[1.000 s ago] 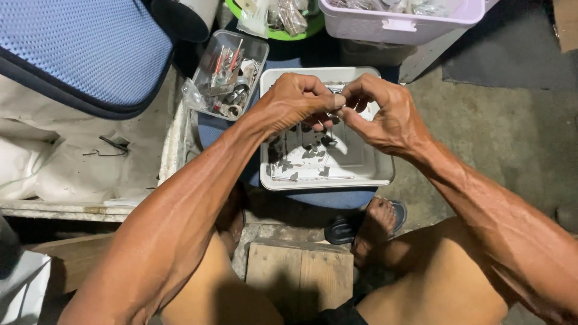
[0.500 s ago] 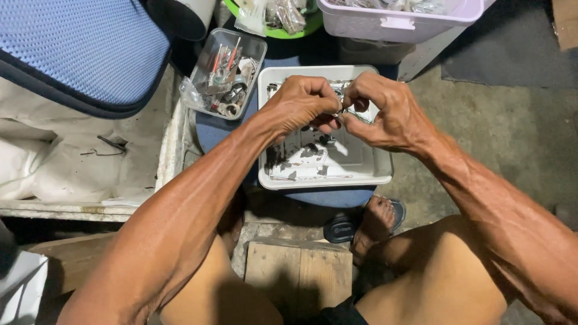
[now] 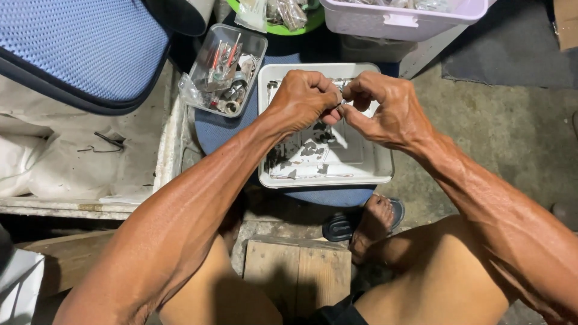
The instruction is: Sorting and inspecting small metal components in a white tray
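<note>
Over the white tray (image 3: 370,171), which rests on a blue round seat (image 3: 208,129), both hands meet fingertip to fingertip. Left hand (image 3: 301,99) is curled almost into a fist, its thumb and forefinger pinched on a small metal part (image 3: 341,103) that shows only as a pale glint between the two hands. Right hand (image 3: 388,108) comes in from the right side, its fingers bent and its thumb and forefinger closed on the same small part; what kind of piece it is cannot be told. That part sits above the far half of the tray, clear of the tray floor, where dark small pieces (image 3: 304,150) lie scattered below the left hand. Left of the tray, just beside it, stands a clear plastic box (image 3: 256,45) of mixed metal bits and red-handled items. Farther off sit a green bowl (image 3: 310,23) and a lilac tub (image 3: 397,21). Near the right knee, a sandalled foot (image 3: 373,222) rests on the concrete floor.
</note>
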